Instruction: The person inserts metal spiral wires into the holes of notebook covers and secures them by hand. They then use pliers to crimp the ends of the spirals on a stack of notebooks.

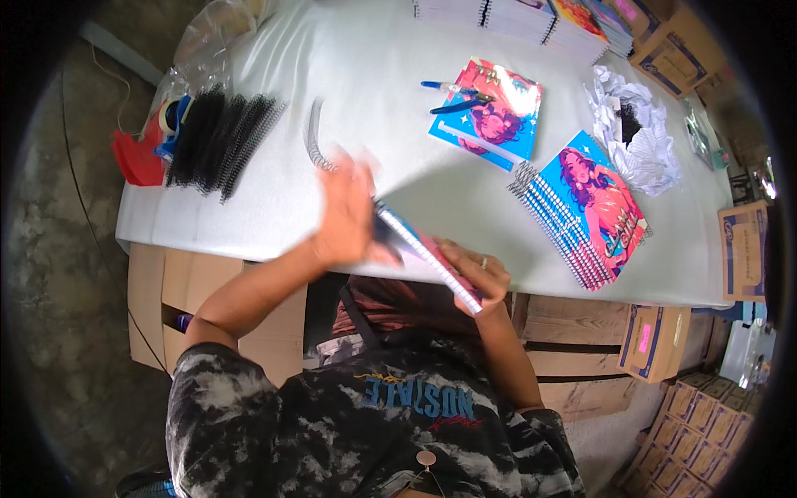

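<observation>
My right hand (pixel 477 274) is closed on the lower end of a notebook (pixel 427 253), which I hold edge-on and tilted over the table's front edge. Pale marks run along its spine. My left hand (pixel 344 212) is at the notebook's upper end, smeared by motion, so its grip is unclear. A loose, curved black spiral coil (pixel 313 137) reaches from the tabletop to the fingers of that hand. Whether the coil is threaded into the spine is hidden by the hand.
On the white-covered table (pixel 365 108) lie a bundle of black coils (pixel 224 141), red material (pixel 139 158) and a tape dispenser (pixel 172 129) at left. Blue-handled pliers (pixel 461 101) rest on a cover (pixel 498 116). Right are stacked spiral notebooks (pixel 585 207), crumpled paper (pixel 652 158) and cardboard boxes (pixel 743 249).
</observation>
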A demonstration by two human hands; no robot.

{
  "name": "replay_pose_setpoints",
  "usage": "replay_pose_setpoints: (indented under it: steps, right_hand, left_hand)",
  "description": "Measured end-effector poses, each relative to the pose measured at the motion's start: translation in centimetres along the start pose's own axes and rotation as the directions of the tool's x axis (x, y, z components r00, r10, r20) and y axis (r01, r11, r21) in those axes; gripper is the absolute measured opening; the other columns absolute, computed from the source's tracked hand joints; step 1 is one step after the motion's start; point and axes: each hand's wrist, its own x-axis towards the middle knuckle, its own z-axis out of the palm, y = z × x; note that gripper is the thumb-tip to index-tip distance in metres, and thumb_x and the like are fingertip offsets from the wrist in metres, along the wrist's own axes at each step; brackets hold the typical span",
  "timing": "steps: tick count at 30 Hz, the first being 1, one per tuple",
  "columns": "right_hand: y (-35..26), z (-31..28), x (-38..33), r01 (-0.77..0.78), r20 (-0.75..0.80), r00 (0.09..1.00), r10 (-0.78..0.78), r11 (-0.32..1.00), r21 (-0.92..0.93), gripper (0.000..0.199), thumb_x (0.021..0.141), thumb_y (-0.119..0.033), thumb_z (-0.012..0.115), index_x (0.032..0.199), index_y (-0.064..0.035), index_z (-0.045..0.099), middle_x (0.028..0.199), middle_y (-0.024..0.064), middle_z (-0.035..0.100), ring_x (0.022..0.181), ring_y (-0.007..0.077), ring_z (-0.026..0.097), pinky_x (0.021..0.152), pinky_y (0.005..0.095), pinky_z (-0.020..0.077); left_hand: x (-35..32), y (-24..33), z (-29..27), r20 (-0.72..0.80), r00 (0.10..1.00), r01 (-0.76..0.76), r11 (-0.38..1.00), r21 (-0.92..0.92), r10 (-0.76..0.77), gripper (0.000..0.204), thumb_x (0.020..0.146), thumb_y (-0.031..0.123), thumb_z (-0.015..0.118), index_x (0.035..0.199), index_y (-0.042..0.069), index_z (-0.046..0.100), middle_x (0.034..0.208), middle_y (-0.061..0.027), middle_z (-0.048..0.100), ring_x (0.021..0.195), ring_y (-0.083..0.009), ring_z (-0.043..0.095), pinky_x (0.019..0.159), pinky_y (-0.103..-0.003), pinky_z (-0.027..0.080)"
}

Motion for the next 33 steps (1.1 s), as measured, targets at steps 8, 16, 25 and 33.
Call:
replay_pose_setpoints:
  steps: [8,16,25,33]
  right_hand:
    - [0.1,0.2,-0.2,0.039,0.025,0.999,-0.04,0.999,0.014,0.028,0.074,-0.006,0.067,0.099,0.0042,0.065,0.093,0.0208,0.066,0.082,0.029,0.067,0.069,0.0337,0.0539]
    - [-0.1,-0.4,-0.2,0.009,0.001,1.0,-0.009,0.999,0.042,0.029,0.074,-0.005,0.068,0.1,0.0047,0.064,0.092,0.0203,0.066,0.085,0.0296,0.067,0.072,0.0329,0.0531]
    - [-2.4,-0.3,1.9,-0.418,-0.138,0.833,0.536,0.773,0.478,0.029,0.081,0.001,0.06,0.109,0.0004,0.062,0.105,0.0128,0.065,0.092,0.0184,0.064,0.08,0.0267,0.0481]
    - [-0.7,-0.8,0.9,-0.219,-0.009,0.975,0.22,0.973,0.069,0.034,0.075,0.012,0.056,0.108,0.0038,0.061,0.108,0.0168,0.063,0.098,0.0259,0.063,0.083,0.0315,0.0504]
  left_hand:
    - [-0.8,2.4,0.2,0.203,0.979,-0.001,0.999,-0.033,0.008,0.109,0.071,0.081,0.034,0.134,-0.007,0.028,0.141,-0.0321,0.017,0.131,-0.0464,0.018,0.105,-0.058,0.007]
    - [3.0,2.1,0.8,-0.106,0.991,0.073,0.995,-0.071,-0.08,0.111,0.072,0.083,0.028,0.137,-0.006,0.021,0.14,-0.0324,0.018,0.133,-0.0458,0.009,0.106,-0.057,0.002]
    - [7.2,1.9,-0.7,0.347,0.936,0.087,0.993,-0.082,-0.053,0.036,0.073,0.045,0.066,0.068,0.011,0.056,0.069,-0.004,0.054,0.066,-0.0223,0.053,0.061,-0.033,0.038]
    - [10.0,0.1,0.9,-0.273,0.961,-0.025,0.998,0.061,0.041,0.071,0.074,0.072,0.047,0.1,0.006,0.054,0.117,-0.0192,0.04,0.11,-0.0348,0.039,0.09,-0.048,0.03]
